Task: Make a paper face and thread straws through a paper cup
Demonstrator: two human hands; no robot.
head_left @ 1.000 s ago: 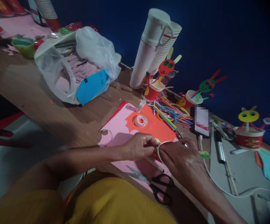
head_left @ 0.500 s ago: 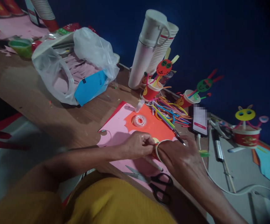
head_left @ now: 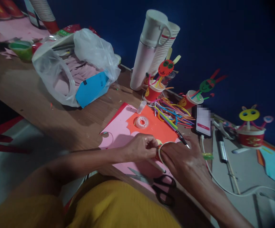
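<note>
A small red paper cup with a white rim lies sideways between my hands over the coloured paper. My right hand has its fingers pushed into the cup's mouth, so their tips are hidden. Against the outside of the cup, the fingers of my left hand are pinched together; anything small between them is hidden. Beneath the hands are pink paper and a cut orange sheet. A white pen lies just below the cup. Nearer my body rest black-handled scissors with parted blades.
A tape roll sits on the orange sheet, with coloured pipe cleaners behind. Decorated cups, a phone on a white cable and a tall flask stand along the wall. A plastic bag of paper is at left.
Both hands keep nearly the same hold at the cup. The whole view has shifted very slightly.
</note>
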